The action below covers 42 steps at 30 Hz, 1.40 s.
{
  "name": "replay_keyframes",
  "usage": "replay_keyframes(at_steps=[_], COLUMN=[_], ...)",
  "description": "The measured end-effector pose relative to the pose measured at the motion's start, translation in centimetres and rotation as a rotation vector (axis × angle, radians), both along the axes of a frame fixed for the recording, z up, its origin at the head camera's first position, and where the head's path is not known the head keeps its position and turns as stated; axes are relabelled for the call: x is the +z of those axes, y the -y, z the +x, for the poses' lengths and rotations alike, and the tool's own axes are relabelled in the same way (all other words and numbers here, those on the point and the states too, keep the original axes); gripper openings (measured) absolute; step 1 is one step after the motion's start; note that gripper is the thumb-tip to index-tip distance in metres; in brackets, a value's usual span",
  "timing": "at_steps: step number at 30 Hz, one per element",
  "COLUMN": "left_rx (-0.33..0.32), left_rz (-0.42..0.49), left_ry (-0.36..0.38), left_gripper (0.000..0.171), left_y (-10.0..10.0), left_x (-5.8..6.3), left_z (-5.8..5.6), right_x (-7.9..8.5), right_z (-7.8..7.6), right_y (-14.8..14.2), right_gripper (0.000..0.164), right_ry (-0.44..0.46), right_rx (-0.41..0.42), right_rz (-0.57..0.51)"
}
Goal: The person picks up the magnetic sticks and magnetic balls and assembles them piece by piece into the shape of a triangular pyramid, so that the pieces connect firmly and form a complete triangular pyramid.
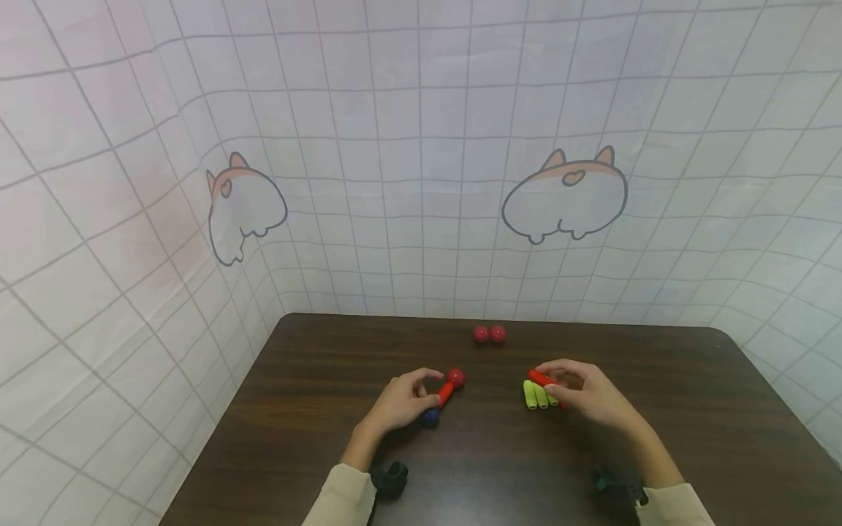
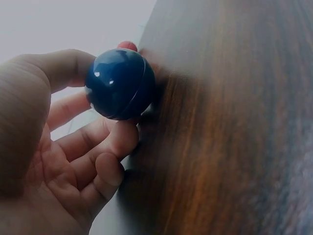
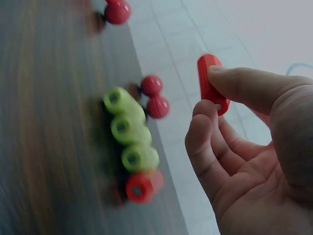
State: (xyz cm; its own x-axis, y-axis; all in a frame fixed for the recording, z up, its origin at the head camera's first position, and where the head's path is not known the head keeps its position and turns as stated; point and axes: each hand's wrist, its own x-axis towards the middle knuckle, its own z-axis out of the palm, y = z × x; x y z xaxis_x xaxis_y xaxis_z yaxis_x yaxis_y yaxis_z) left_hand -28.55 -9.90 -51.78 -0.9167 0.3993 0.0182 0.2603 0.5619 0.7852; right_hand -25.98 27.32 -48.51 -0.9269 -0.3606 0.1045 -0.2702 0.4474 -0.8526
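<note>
A red tube (image 1: 446,394) lies on the table between a red ball (image 1: 456,378) and a blue ball (image 1: 430,417). My left hand (image 1: 404,400) is just left of it, thumb tip at the tube, with a gap between thumb and forefinger. In the left wrist view the blue ball (image 2: 120,83) hides the tips of thumb and forefinger. My right hand (image 1: 590,392) pinches another red tube (image 3: 210,83) between thumb and fingertips, raised above the table. Beneath it lie three green tubes (image 3: 131,129) in a row, with one more red tube (image 3: 145,186) at the end.
Two red balls (image 1: 490,334) sit side by side near the far edge of the dark wooden table (image 1: 368,343). A white grid-patterned curtain (image 1: 395,183) hangs behind the table and along its left. Dark straps (image 1: 391,480) sit at both wrists.
</note>
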Motion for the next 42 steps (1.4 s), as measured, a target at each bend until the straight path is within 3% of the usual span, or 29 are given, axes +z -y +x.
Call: replay_keyframes(at_steps=[15, 26, 34, 42], left_rx=[-0.024, -0.019, -0.022, -0.043], left_rz=[-0.002, 0.007, 0.004, 0.006], left_ry=[0.018, 0.057, 0.057, 0.071], left_gripper=[0.05, 0.057, 0.057, 0.049], left_y=[0.1, 0.2, 0.2, 0.4], left_x=[0.0, -0.2, -0.4, -0.1], left_z=[0.0, -0.2, -0.2, -0.1], right_x=[-1.0, -1.8, -2.1, -2.6], right_z=[0.0, -1.8, -2.4, -2.5], right_y=[6.8, 11.5, 13.1, 12.9], right_gripper=[0.029, 0.024, 0.022, 0.02], right_ry=[-0.006, 0.008, 0.078, 0.068], right_rx=[0.001, -0.024, -0.056, -0.046], right_rz=[-0.01, 0.063, 0.088, 0.11])
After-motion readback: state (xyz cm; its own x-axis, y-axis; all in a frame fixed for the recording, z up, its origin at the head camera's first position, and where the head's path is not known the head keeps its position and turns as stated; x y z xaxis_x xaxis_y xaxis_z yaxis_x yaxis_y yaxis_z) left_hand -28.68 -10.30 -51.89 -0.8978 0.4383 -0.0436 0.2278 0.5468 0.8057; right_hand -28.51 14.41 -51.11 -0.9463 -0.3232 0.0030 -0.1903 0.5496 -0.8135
